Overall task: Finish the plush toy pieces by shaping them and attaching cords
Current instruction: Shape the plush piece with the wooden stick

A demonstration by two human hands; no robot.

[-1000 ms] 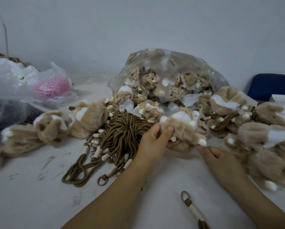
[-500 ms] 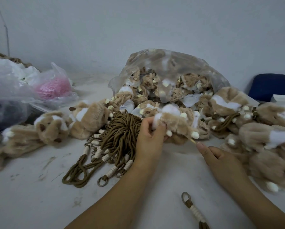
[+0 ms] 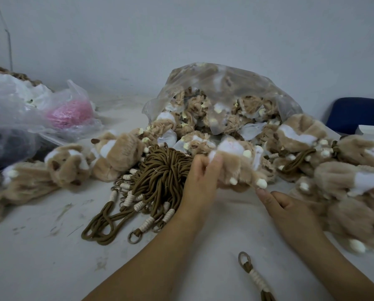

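My left hand (image 3: pixel 200 181) grips a tan and white plush toy piece (image 3: pixel 236 164) just above the table, thumb pressed on its white patch. My right hand (image 3: pixel 290 211) lies just below the piece, index finger stretched toward its cream-tipped paw, holding nothing that I can see. A bundle of brown cords (image 3: pixel 160 177) with cream wrappings and metal rings lies left of my left hand. One single cord (image 3: pixel 254 276) lies near the front edge between my forearms.
A clear plastic bag (image 3: pixel 225 83) full of plush pieces stands behind my hands. More plush pieces (image 3: pixel 344 177) are piled at right and others (image 3: pixel 68 164) at left. Plastic bags (image 3: pixel 29 109), one with pink material, sit far left. A blue object (image 3: pixel 355 114) is at far right.
My left hand lifted and turned the plush piece so its white patch faces up. My right hand let go of it and drew back slightly, its index finger now pointing at the paw.
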